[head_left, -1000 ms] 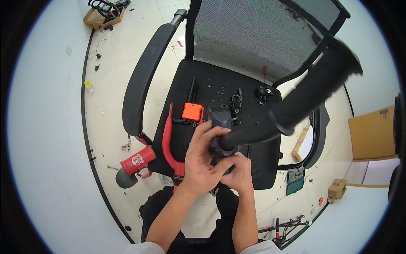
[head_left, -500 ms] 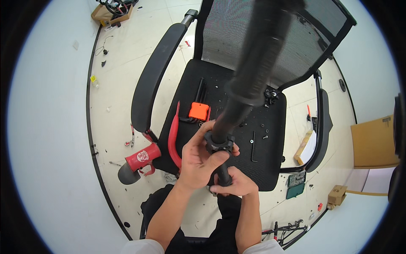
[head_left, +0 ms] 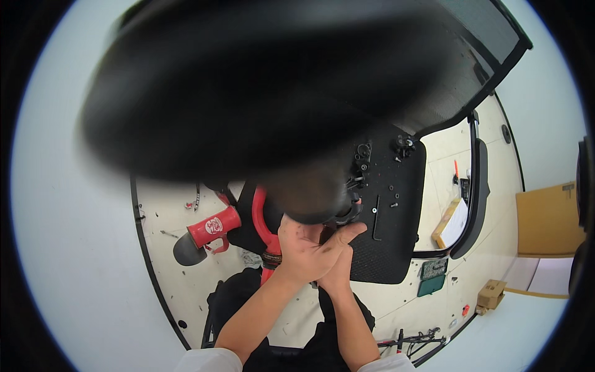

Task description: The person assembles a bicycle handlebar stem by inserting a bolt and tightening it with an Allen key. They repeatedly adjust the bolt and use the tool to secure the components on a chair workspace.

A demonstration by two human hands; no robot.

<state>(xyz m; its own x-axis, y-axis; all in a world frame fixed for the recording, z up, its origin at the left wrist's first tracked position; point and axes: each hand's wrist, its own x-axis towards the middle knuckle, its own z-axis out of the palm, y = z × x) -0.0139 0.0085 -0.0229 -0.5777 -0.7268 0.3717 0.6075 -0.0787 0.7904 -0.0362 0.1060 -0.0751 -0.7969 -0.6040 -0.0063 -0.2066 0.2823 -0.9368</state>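
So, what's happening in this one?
A person has both hands together at a black chair seat. The left hand holds a black clamp-like part; the right hand is mostly hidden behind the left. A big black thing, too blurred to make out, fills the upper view. An L-shaped key and small hardware lie on the seat, with a curved red part at its left side.

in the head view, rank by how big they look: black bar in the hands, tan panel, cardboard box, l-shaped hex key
1. Black bar: largest, though blurred and swollen by nearness to the camera
2. Tan panel
3. Cardboard box
4. L-shaped hex key: thinnest
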